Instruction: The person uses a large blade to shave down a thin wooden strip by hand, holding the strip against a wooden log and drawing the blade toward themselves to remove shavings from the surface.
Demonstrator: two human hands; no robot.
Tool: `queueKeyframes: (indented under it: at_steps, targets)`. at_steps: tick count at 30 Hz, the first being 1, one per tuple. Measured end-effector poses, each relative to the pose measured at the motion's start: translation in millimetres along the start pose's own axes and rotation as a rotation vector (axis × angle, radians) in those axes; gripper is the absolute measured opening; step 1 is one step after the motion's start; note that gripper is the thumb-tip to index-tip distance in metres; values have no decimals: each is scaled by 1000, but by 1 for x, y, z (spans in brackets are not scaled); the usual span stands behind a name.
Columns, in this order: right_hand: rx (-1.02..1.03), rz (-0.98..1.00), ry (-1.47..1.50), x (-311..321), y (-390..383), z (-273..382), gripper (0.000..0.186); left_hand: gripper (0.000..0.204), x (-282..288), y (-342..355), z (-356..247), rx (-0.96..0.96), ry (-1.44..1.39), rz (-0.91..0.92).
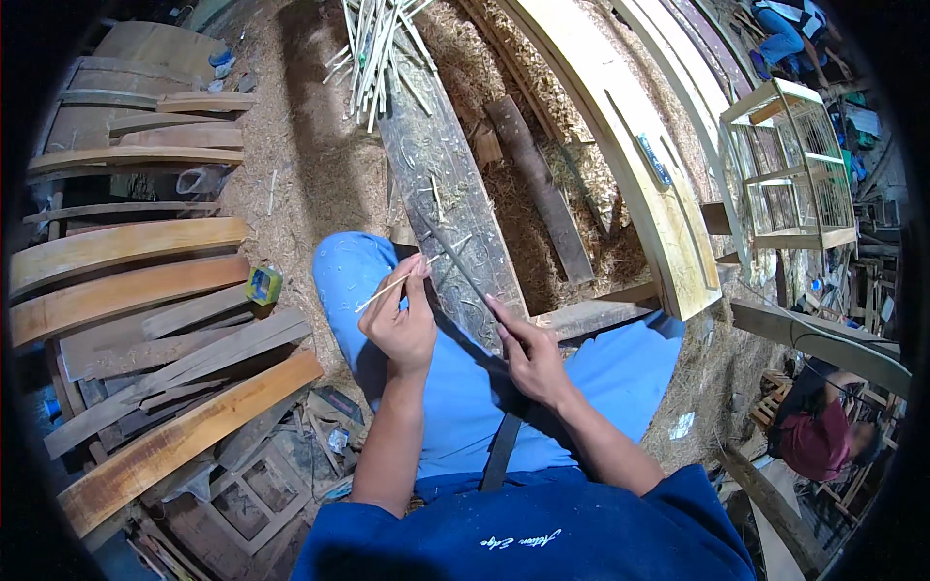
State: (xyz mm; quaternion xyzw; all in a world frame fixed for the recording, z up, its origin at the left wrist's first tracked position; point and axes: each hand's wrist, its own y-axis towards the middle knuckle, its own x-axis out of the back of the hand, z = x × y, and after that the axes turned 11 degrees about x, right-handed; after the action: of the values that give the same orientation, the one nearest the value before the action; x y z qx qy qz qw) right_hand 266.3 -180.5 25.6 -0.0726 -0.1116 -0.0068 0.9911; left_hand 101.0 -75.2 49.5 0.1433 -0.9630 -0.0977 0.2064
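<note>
My left hand [402,327] pinches a thin pale wooden stick [382,292], which slants up across the lap toward the plank. In my right hand [535,366] is a long, narrow dark tool [453,254], like a knife or file; its exact kind is hard to make out. It reaches over the worn grey plank [417,155], its far end beyond the stick's upper end. Small shavings and slivers lie on this plank, which runs away from between my knees. At its far end rests a loose bundle of similar pale sticks [373,58].
Long pale timber beams [620,126] stand to the right, one carrying a small blue-labelled item [654,160]. Beyond hangs a wooden cage [794,179]. A yellow-green tape measure [263,286] sits among stacked boards [126,257] at left. Two people are at the right edge. Shavings cover the floor.
</note>
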Motion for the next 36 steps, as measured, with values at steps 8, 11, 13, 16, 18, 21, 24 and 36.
queueKeyframes:
  at_steps: [8, 11, 13, 16, 18, 21, 24, 36]
  targets:
    - [-2, -6, -35, 3, 1, 0, 48, 16, 0, 2, 4, 12, 24, 10]
    - [26, -45, 16, 4, 4, -16, 47, 16, -3, 4, 4, 36, -53, -11]
    - [-11, -72, 42, 5, 8, -24, 47, 16, -2, 3, 9, 120, -82, -53]
    - [-31, 6, -9, 1, 8, 2, 48, 17, 0, 0, 8, 105, -54, -32]
    - [23, 17, -12, 0, 0, 8, 49, 16, 1, -4, 5, 85, -23, -8]
    - [-330, 56, -52, 12, 13, 13, 50, 16, 0, 0, 7, 94, -25, -19]
    - [-114, -10, -63, 8, 9, -1, 48, 17, -3, -1, 8, 100, -33, -22]
    - [-29, -2, 5, 3, 12, 20, 47, 16, -8, 4, 9, 144, -54, -57]
